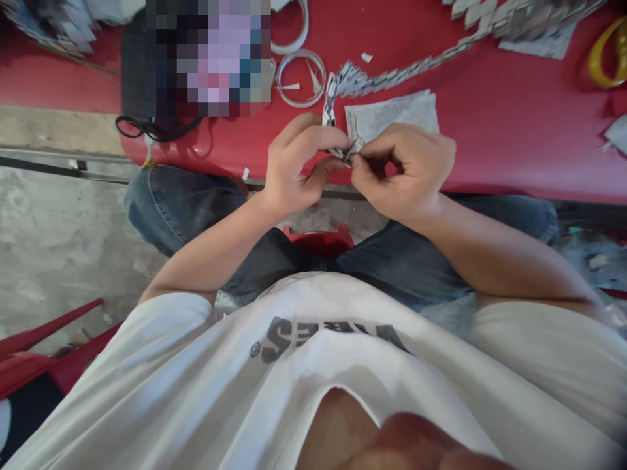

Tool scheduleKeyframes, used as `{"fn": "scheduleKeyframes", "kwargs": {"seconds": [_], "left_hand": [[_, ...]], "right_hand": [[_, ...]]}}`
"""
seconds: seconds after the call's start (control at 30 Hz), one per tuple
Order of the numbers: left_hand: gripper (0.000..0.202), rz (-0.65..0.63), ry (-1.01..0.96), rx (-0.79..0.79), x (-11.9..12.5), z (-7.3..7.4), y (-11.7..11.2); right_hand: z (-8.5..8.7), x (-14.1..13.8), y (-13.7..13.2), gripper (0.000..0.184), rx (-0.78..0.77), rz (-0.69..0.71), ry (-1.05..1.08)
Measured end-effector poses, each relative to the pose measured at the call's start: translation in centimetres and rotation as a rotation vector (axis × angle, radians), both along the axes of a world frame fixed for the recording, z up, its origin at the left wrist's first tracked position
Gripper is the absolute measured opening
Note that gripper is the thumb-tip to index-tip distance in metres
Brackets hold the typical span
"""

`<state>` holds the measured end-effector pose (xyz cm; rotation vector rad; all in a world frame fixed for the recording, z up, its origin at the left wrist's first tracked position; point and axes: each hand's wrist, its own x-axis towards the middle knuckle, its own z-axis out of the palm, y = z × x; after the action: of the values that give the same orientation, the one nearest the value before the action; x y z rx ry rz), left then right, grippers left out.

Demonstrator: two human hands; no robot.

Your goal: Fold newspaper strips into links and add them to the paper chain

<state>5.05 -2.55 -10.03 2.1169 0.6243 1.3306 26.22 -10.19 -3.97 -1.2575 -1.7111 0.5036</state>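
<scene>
A chain of folded newspaper strips [392,79] snakes across the red tabletop and bends down to my fingers. My left hand [298,160] pinches the near end of this chain between thumb and forefinger. Right beside it, my right hand [404,166] is closed, its thumb and forefinger gripping a small folded paper piece [356,147] at the chain's end. The fingertips of both hands almost meet and partly hide the join. Just behind my right hand lies a flat stack of printed paper [392,114].
Two tape rolls [280,79] lie past my left hand, one with paper scraps inside. Black-handled scissors [134,128] rest at the table's left edge. A yellow ring-shaped roll [598,62] sits far right. More folded paper [49,23] is at the back left.
</scene>
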Motion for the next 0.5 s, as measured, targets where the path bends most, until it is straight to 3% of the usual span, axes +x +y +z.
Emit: {"fn": "scheduleKeyframes", "kwargs": {"seconds": [0.17,0.33,0.5], "left_hand": [[0.042,0.034,0.000,0.070,0.2,0.4,-0.1],[0.040,0.045,0.037,0.010,0.1,0.4,-0.1],[0.029,0.079,-0.018,0.098,0.7,0.9,-0.2]], "right_hand": [[-0.2,0.0,-0.1,0.026,0.060,-0.055,-0.080],[0.2,-0.5,-0.4,0.020,0.144,-0.055,-0.064],[0.8,-1.0,-0.7,0.022,0.075,-0.130,-0.104]]}}
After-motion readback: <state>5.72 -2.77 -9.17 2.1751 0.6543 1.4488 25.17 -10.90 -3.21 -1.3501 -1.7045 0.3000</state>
